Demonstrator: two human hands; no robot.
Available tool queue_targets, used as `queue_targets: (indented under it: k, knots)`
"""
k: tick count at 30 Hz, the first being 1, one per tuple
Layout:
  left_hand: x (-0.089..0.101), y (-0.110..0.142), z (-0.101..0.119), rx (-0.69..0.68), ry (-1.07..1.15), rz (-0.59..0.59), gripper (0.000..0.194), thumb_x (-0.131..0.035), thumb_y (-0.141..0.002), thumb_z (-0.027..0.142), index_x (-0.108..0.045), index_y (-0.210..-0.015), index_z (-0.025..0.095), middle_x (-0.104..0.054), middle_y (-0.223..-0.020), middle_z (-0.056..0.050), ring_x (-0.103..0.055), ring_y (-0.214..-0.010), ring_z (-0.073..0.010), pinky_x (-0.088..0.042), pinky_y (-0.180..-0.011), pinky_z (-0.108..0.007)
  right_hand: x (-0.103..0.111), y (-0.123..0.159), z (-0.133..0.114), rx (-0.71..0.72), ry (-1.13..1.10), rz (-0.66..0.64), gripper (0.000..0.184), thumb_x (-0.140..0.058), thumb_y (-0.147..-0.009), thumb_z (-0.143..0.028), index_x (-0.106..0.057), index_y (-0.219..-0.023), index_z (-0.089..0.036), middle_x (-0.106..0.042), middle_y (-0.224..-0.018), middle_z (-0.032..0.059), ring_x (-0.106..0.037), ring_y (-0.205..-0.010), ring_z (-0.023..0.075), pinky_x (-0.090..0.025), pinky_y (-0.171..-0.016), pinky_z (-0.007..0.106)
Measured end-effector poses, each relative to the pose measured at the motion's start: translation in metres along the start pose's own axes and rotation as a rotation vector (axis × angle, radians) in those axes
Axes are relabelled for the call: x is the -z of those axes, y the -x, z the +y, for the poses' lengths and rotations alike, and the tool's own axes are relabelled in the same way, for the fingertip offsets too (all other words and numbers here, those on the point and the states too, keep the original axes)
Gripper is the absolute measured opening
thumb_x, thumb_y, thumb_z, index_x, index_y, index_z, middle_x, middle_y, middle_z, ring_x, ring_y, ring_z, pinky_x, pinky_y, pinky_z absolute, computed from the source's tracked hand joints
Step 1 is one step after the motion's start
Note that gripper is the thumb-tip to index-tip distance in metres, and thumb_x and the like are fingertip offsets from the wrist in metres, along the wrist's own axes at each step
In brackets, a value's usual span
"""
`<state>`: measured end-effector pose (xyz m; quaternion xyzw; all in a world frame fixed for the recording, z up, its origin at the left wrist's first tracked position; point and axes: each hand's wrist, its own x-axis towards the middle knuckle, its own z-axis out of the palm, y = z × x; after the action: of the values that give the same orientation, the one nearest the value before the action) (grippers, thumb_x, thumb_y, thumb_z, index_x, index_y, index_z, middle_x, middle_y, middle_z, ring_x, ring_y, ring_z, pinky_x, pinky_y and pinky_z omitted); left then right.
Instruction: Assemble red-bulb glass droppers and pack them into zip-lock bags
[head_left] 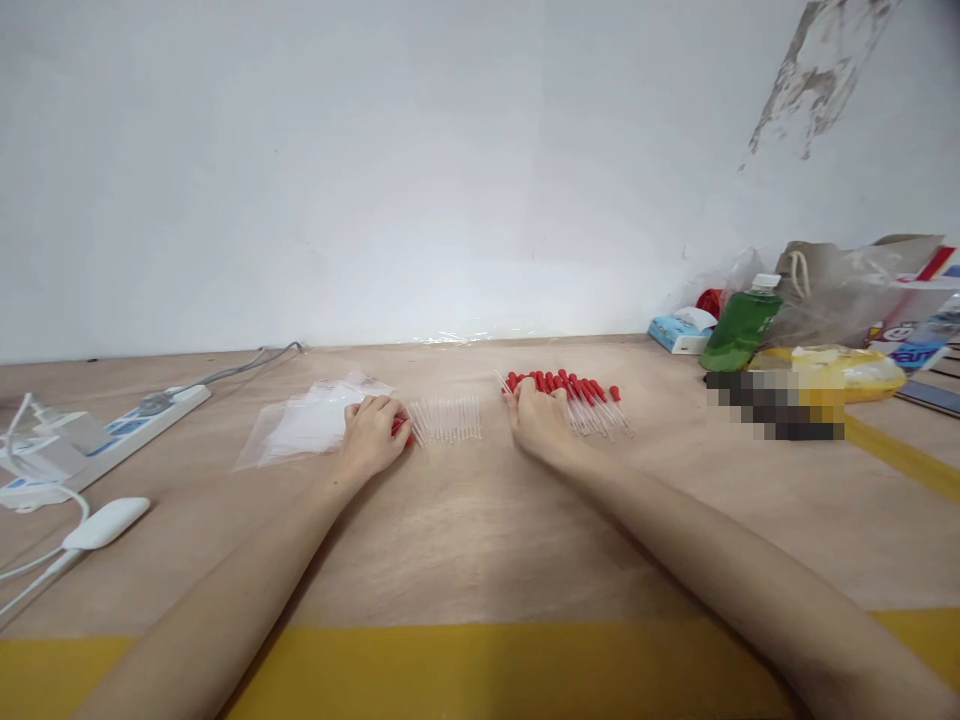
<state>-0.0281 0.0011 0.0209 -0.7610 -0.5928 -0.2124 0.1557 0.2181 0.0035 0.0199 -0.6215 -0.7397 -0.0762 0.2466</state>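
Note:
My left hand (373, 432) rests on the wooden table (465, 540) with fingers curled round several red-bulbed glass droppers (444, 418); their clear tips fan out to the right. My right hand (538, 418) lies on the left end of a second row of red-bulbed droppers (581, 400), fingers bent over the bulbs. A pile of clear plastic bags (304, 425) lies just left of my left hand.
A white power strip (127, 425) with plugs and cables sits at the far left, a white charger (105, 522) nearer me. At the right stand a green bottle (741, 328), a tissue pack (681, 332) and bags (847, 290). Yellow tape (480, 665) marks the near edge.

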Motion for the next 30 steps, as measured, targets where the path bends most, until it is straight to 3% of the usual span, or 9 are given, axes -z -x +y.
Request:
queue_targets:
  k: [6,10,15,18,21,25,30]
  knots:
    - [-0.002,0.0,-0.001,-0.042,-0.037,-0.042,0.011,-0.042,-0.078,0.024,-0.051,-0.076,0.018,-0.06,-0.081,-0.006,-0.053,-0.083,-0.0232,-0.03,-0.077,-0.037,0.007,0.032,0.031,0.175,-0.137,0.06,0.02,-0.026,-0.089,-0.029,-0.042,-0.086,-0.016,-0.061,-0.068,0.0048,-0.052,-0.059,0.0172,-0.026,-0.074,0.031]
    - [0.001,-0.001,-0.002,-0.047,0.034,-0.051,0.01,-0.042,-0.079,0.024,-0.049,-0.075,0.018,-0.059,-0.084,-0.007,-0.054,-0.078,-0.0207,-0.036,-0.071,-0.032,0.005,0.045,0.042,0.147,-0.253,0.079,0.017,-0.031,-0.087,-0.028,-0.043,-0.084,-0.016,-0.061,-0.071,0.0048,-0.052,-0.061,0.0165,-0.029,-0.072,0.03]
    - [0.01,-0.001,0.004,0.025,0.14,0.021,0.015,-0.038,-0.084,0.03,-0.048,-0.083,0.019,-0.059,-0.076,-0.005,-0.055,-0.071,-0.0193,-0.038,-0.064,-0.029,0.004,0.047,0.042,0.164,-0.407,0.037,0.022,-0.035,-0.087,-0.025,-0.047,-0.102,-0.014,-0.061,-0.068,0.0027,-0.054,-0.062,0.0157,-0.032,-0.07,0.029]
    - [0.005,0.004,0.02,0.039,0.351,0.092,0.017,-0.041,-0.084,0.031,-0.045,-0.096,0.019,-0.059,-0.083,-0.004,-0.056,-0.07,-0.016,-0.04,-0.062,-0.027,0.004,0.05,0.039,0.266,-0.427,0.047,0.021,-0.035,-0.088,-0.024,-0.053,-0.096,-0.017,-0.063,-0.08,0.0037,-0.055,-0.071,0.0151,-0.031,-0.073,0.029]
    - [-0.007,0.015,0.046,-0.062,0.586,0.029,0.027,-0.049,-0.081,0.033,-0.044,-0.103,0.018,-0.058,-0.081,-0.002,-0.057,-0.068,-0.0133,-0.043,-0.061,-0.024,0.005,0.054,0.037,0.339,-0.441,0.06,0.02,-0.037,-0.087,-0.023,-0.056,-0.092,-0.018,-0.063,-0.088,0.0038,-0.055,-0.077,0.0144,-0.03,-0.073,0.029]
    - [-0.014,0.027,0.075,-0.202,0.657,-0.097,0.018,-0.052,-0.08,0.034,-0.056,-0.085,0.017,-0.057,-0.076,-0.001,-0.054,-0.068,-0.0124,-0.043,-0.061,-0.024,0.006,0.059,0.036,0.43,-0.426,0.068,0.019,-0.039,-0.087,-0.023,-0.056,-0.091,-0.017,-0.063,-0.086,0.004,-0.053,-0.071,0.0126,-0.028,-0.073,0.03]
    - [-0.01,0.029,0.082,-0.207,0.693,-0.08,0.015,-0.052,-0.08,0.031,-0.058,-0.078,0.016,-0.054,-0.073,0.0,-0.051,-0.065,-0.0113,-0.041,-0.058,-0.022,0.005,0.059,0.034,0.51,-0.401,0.061,0.017,-0.04,-0.086,-0.021,-0.057,-0.089,-0.017,-0.063,-0.085,0.0036,-0.053,-0.071,0.0122,-0.025,-0.072,0.03]
